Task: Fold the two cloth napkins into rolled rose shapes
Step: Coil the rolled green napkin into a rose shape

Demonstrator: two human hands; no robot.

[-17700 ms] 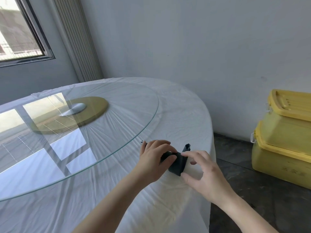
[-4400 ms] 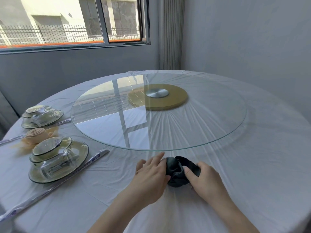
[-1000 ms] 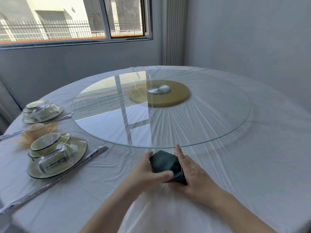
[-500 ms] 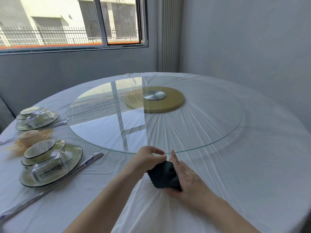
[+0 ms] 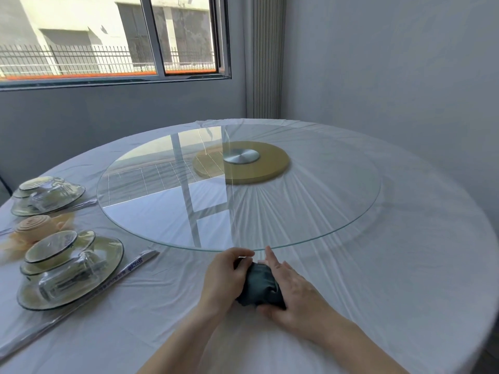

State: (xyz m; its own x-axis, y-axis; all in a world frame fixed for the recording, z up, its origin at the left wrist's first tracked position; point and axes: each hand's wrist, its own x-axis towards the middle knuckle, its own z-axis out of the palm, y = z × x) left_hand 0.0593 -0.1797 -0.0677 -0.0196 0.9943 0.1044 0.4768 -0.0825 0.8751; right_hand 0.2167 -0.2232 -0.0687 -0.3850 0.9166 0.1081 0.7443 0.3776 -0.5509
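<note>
The rolled dark-grey cloth napkin (image 5: pixel 260 288) is gripped by the left hand (image 5: pixel 225 279) and cupped by the right hand (image 5: pixel 293 294), presumably against uncoiling.

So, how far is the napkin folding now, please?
Done: the peach rolled cloth napkin sits as a finished-looking rose beside the stacked pale dishes on the left. In hand: the left hand and right hand hold the dark grey cloth napkin, bunched into a compact roll on the white tablecloth. Left: its final rose shaping; no clear petals show yet.
</note>
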